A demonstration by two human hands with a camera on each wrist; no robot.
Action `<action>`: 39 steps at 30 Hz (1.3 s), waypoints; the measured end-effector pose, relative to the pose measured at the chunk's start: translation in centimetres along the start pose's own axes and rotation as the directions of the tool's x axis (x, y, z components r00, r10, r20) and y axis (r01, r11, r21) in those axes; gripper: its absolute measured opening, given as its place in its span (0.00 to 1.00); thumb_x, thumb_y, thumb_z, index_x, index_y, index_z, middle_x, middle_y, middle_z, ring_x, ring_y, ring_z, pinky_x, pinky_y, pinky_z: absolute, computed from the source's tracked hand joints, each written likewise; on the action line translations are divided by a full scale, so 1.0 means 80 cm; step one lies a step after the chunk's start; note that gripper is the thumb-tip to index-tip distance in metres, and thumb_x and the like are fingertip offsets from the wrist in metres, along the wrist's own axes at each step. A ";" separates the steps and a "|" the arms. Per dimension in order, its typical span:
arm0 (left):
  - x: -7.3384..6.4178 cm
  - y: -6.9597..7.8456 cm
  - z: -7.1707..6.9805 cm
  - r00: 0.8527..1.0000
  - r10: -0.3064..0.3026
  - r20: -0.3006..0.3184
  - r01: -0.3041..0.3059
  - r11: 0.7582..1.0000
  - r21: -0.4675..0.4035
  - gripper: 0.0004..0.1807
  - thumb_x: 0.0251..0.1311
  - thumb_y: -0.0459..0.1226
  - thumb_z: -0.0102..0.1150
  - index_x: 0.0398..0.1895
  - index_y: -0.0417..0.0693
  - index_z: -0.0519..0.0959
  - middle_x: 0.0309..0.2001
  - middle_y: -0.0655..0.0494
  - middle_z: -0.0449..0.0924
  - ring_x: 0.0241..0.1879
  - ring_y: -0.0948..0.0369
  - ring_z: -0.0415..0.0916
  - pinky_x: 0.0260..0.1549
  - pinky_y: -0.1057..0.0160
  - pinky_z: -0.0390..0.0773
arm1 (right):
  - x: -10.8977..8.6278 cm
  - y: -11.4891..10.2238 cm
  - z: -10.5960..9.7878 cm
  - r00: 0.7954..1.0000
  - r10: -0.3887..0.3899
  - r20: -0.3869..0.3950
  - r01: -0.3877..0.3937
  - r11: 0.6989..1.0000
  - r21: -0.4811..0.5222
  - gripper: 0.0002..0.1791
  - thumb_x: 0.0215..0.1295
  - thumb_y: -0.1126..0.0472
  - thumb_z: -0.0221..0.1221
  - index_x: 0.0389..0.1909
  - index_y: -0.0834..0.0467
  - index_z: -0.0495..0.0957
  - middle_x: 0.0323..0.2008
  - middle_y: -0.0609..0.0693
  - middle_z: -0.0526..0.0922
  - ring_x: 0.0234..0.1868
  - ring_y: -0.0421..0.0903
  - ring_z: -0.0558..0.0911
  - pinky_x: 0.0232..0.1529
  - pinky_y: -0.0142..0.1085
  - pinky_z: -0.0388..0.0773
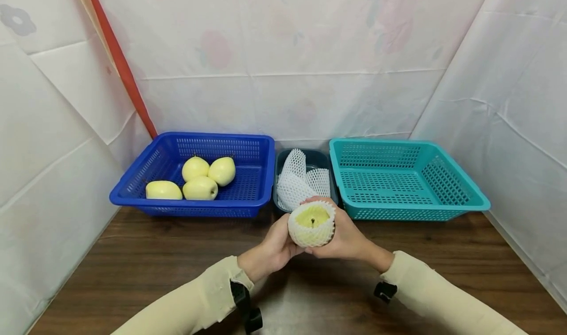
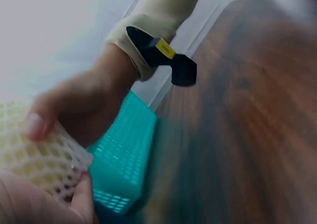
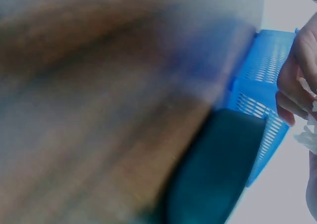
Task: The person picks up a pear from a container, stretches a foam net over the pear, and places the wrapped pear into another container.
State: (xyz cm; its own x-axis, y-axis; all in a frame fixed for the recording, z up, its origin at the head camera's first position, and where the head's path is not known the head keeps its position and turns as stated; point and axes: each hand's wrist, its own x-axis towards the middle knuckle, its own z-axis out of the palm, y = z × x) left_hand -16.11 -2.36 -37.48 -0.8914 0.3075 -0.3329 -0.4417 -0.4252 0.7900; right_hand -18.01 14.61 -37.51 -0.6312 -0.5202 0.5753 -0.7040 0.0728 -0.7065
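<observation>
The left hand point(image 1: 275, 246) and the right hand point(image 1: 347, 236) are curled around a round, pale yellow fruit point(image 1: 312, 217) in a white foam net point(image 1: 310, 237), above the brown wooden tabletop point(image 1: 177, 251). Near the far edge, a small dark tray point(image 1: 316, 159) carries more foam nets point(image 1: 296, 188). Toward the far left corner, a blue plastic basket point(image 1: 190, 208) contains four pale yellow fruits point(image 1: 201, 187); toward the far right stands a turquoise plastic basket point(image 1: 412, 207).
</observation>
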 end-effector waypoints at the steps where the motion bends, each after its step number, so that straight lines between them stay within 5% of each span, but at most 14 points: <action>1: -0.001 0.003 0.001 1.000 0.008 0.028 -0.008 1.000 0.020 0.18 0.67 0.39 0.38 0.53 0.38 0.72 0.34 0.53 0.80 0.32 0.60 0.77 0.37 0.60 0.77 | 0.003 -0.003 -0.005 1.000 0.011 0.001 -0.010 1.000 -0.009 0.48 0.31 0.70 0.76 0.60 0.63 0.65 0.53 0.55 0.74 0.52 0.49 0.73 0.56 0.36 0.68; 5: -0.006 0.018 0.001 0.993 0.041 0.107 -0.051 0.994 0.101 0.22 0.70 0.39 0.32 0.57 0.31 0.65 0.38 0.47 0.79 0.34 0.57 0.78 0.46 0.52 0.77 | 0.019 -0.021 -0.029 0.997 0.072 -0.007 -0.072 0.996 -0.056 0.49 0.34 0.70 0.75 0.62 0.63 0.62 0.53 0.56 0.73 0.51 0.50 0.74 0.52 0.40 0.73; 12: -0.012 0.048 -0.002 0.987 0.135 0.087 -0.152 0.961 0.230 0.15 0.69 0.34 0.37 0.54 0.33 0.62 0.44 0.40 0.76 0.42 0.53 0.77 0.47 0.51 0.76 | 0.053 -0.045 -0.081 0.986 0.165 -0.009 -0.164 0.970 -0.181 0.50 0.37 0.70 0.75 0.62 0.64 0.56 0.53 0.57 0.70 0.48 0.50 0.74 0.44 0.40 0.77; 15: -0.014 0.063 -0.008 0.976 0.204 0.081 -0.219 0.925 0.311 0.13 0.68 0.31 0.40 0.52 0.33 0.65 0.44 0.39 0.76 0.42 0.55 0.76 0.45 0.53 0.78 | 0.065 -0.049 -0.103 0.983 0.182 0.015 -0.173 0.954 -0.245 0.50 0.38 0.68 0.75 0.62 0.64 0.55 0.53 0.57 0.71 0.47 0.50 0.75 0.41 0.42 0.78; 18: -0.013 0.079 -0.019 0.951 0.293 0.096 -0.305 0.847 0.435 0.13 0.67 0.29 0.42 0.51 0.32 0.67 0.46 0.38 0.75 0.44 0.54 0.75 0.45 0.56 0.78 | 0.074 -0.048 -0.125 0.978 0.207 0.030 -0.187 0.930 -0.317 0.50 0.39 0.67 0.75 0.64 0.63 0.56 0.52 0.56 0.71 0.46 0.50 0.75 0.40 0.44 0.78; 20: -0.013 0.088 -0.030 0.923 0.364 0.125 -0.370 0.749 0.550 0.12 0.67 0.29 0.44 0.51 0.32 0.68 0.47 0.37 0.74 0.47 0.52 0.74 0.45 0.56 0.77 | 0.080 -0.046 -0.139 0.973 0.227 0.029 -0.202 0.910 -0.361 0.50 0.40 0.67 0.75 0.64 0.63 0.56 0.51 0.55 0.72 0.45 0.49 0.75 0.39 0.44 0.78; 21: -0.012 0.093 -0.037 0.906 0.400 0.142 -0.397 0.679 0.617 0.12 0.67 0.30 0.45 0.51 0.33 0.69 0.48 0.38 0.75 0.48 0.51 0.73 0.45 0.55 0.76 | 0.082 -0.044 -0.146 0.971 0.236 0.027 -0.208 0.900 -0.382 0.50 0.40 0.67 0.75 0.64 0.63 0.56 0.51 0.55 0.71 0.44 0.49 0.75 0.39 0.44 0.77; 23: -0.010 0.100 -0.051 0.866 0.464 0.187 -0.435 0.515 0.738 0.12 0.66 0.31 0.47 0.50 0.34 0.71 0.49 0.39 0.75 0.50 0.50 0.72 0.46 0.53 0.74 | 0.087 -0.039 -0.159 0.967 0.254 0.025 -0.221 0.881 -0.418 0.50 0.40 0.67 0.75 0.64 0.63 0.57 0.51 0.56 0.71 0.44 0.49 0.74 0.39 0.45 0.77; 25: -0.008 0.104 -0.065 0.828 0.510 0.233 -0.436 0.324 0.839 0.12 0.66 0.33 0.49 0.50 0.37 0.73 0.48 0.43 0.76 0.51 0.51 0.71 0.48 0.51 0.72 | 0.092 -0.032 -0.171 0.962 0.273 0.027 -0.234 0.867 -0.439 0.50 0.41 0.68 0.75 0.64 0.64 0.57 0.52 0.57 0.70 0.44 0.50 0.74 0.39 0.45 0.76; 27: -0.004 0.106 -0.079 0.800 0.537 0.267 -0.401 0.148 0.904 0.11 0.66 0.35 0.51 0.48 0.39 0.75 0.46 0.47 0.77 0.50 0.52 0.71 0.48 0.50 0.72 | 0.096 -0.025 -0.184 0.956 0.291 0.033 -0.244 0.853 -0.462 0.49 0.42 0.68 0.74 0.65 0.65 0.56 0.52 0.58 0.69 0.44 0.51 0.73 0.39 0.46 0.76; 29: 0.000 0.106 -0.090 0.780 0.549 0.299 -0.358 0.001 0.934 0.10 0.67 0.37 0.52 0.46 0.41 0.77 0.44 0.50 0.78 0.47 0.53 0.73 0.47 0.49 0.72 | 0.101 -0.017 -0.195 0.947 0.318 0.040 -0.261 0.837 -0.480 0.49 0.43 0.68 0.74 0.66 0.64 0.55 0.53 0.58 0.68 0.45 0.51 0.73 0.39 0.46 0.76; 33: 0.008 0.100 -0.105 0.771 0.541 0.334 -0.284 -0.177 0.942 0.09 0.67 0.41 0.54 0.38 0.46 0.79 0.36 0.55 0.78 0.38 0.57 0.75 0.40 0.51 0.73 | 0.109 -0.003 -0.213 0.928 0.367 0.054 -0.291 0.809 -0.511 0.48 0.45 0.67 0.73 0.65 0.63 0.55 0.52 0.58 0.68 0.44 0.52 0.73 0.38 0.46 0.75; 39: 0.014 0.091 -0.113 0.787 0.499 0.362 -0.203 -0.344 0.917 0.14 0.70 0.44 0.47 0.32 0.49 0.79 0.28 0.59 0.74 0.32 0.57 0.75 0.33 0.54 0.71 | 0.125 0.026 -0.230 0.904 0.415 0.106 -0.252 0.716 -0.651 0.45 0.45 0.65 0.72 0.63 0.66 0.58 0.51 0.60 0.68 0.40 0.52 0.71 0.35 0.45 0.72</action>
State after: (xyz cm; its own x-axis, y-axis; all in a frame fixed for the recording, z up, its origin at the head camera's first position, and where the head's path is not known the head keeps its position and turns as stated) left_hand -21.21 -12.81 -36.76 -0.8855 0.3381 0.3186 0.4262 0.8642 0.2675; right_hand -31.78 25.20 -25.61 -0.8277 -0.5305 0.1831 -0.5571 0.7370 -0.3827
